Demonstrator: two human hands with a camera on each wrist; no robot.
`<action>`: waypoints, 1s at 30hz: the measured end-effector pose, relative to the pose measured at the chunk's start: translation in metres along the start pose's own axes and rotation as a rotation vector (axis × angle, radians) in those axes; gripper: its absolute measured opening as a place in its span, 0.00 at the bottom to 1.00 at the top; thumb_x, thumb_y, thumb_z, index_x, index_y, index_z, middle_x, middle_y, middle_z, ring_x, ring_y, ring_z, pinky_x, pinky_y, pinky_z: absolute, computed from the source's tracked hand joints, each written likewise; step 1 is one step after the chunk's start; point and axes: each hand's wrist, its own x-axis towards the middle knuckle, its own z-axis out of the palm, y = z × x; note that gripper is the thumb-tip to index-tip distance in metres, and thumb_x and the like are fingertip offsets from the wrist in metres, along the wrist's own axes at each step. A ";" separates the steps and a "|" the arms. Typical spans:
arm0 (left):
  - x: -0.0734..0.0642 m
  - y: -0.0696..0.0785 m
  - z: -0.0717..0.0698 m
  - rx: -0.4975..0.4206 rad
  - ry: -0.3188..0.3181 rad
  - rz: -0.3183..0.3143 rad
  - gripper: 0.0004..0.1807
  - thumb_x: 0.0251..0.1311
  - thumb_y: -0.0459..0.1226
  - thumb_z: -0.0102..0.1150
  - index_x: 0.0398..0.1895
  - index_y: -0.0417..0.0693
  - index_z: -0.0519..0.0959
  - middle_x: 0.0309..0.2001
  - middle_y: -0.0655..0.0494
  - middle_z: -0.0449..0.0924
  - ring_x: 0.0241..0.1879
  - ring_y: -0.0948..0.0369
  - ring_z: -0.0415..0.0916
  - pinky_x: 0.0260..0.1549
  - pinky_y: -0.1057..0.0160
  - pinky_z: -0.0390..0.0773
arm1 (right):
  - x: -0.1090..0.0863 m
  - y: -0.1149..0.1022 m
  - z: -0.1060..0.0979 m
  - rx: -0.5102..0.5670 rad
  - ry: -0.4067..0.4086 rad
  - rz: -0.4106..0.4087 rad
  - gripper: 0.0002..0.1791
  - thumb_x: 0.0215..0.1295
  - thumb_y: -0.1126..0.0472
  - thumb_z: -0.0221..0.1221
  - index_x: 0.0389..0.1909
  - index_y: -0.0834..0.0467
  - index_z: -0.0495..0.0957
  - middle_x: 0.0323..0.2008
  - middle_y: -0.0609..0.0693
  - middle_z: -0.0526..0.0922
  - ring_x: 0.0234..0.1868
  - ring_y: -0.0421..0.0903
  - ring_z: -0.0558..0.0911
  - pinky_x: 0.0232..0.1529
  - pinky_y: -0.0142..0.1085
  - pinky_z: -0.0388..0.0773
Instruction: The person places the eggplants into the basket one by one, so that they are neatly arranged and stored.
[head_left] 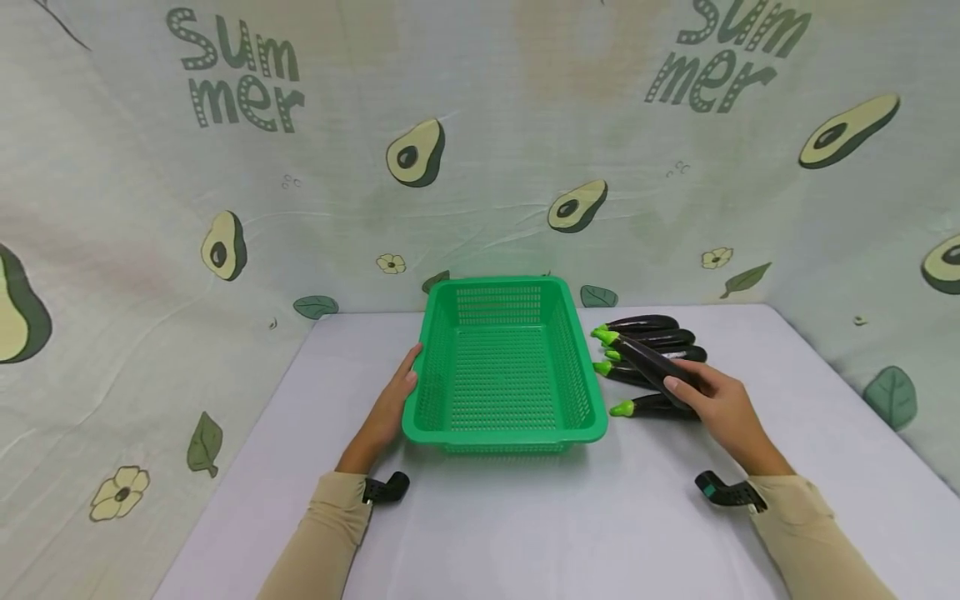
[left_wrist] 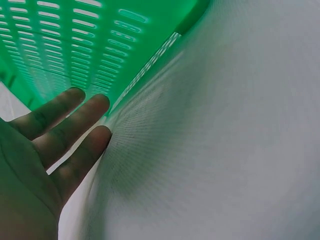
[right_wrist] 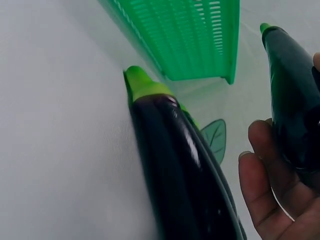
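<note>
A green plastic basket with perforated walls stands on the table, and nothing lies inside it. My left hand is at its left side; in the left wrist view, straight fingers reach to the slotted wall. On the right, my right hand grips a dark eggplant near its blunt end, its green stem pointing toward the basket. This held eggplant is above the others in the head view. Beneath and beside it lie several more eggplants, stems to the left.
White cloth covers the table. A printed curtain with avocados and lettering hangs behind the table and along its sides. The loose eggplants lie close to the basket's right wall. Each wrist wears a black strap.
</note>
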 end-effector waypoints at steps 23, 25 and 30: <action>0.000 -0.003 -0.002 -0.053 -0.029 0.032 0.31 0.80 0.39 0.27 0.81 0.43 0.41 0.80 0.43 0.37 0.78 0.46 0.35 0.71 0.39 0.40 | 0.017 -0.018 0.011 0.036 -0.087 0.035 0.37 0.73 0.40 0.56 0.70 0.63 0.69 0.65 0.67 0.71 0.60 0.60 0.72 0.53 0.51 0.72; -0.001 -0.001 -0.002 -0.050 -0.031 0.033 0.31 0.80 0.39 0.27 0.81 0.43 0.41 0.80 0.42 0.37 0.78 0.46 0.35 0.71 0.39 0.40 | 0.018 -0.019 0.011 0.037 -0.094 0.034 0.37 0.72 0.40 0.56 0.70 0.63 0.69 0.65 0.67 0.71 0.59 0.60 0.72 0.53 0.50 0.73; -0.001 0.000 -0.001 -0.047 -0.020 0.037 0.31 0.80 0.39 0.27 0.81 0.42 0.42 0.80 0.42 0.38 0.78 0.46 0.35 0.71 0.39 0.40 | 0.022 -0.025 0.012 0.027 -0.127 0.020 0.38 0.72 0.38 0.56 0.70 0.62 0.68 0.65 0.66 0.71 0.60 0.60 0.74 0.55 0.44 0.75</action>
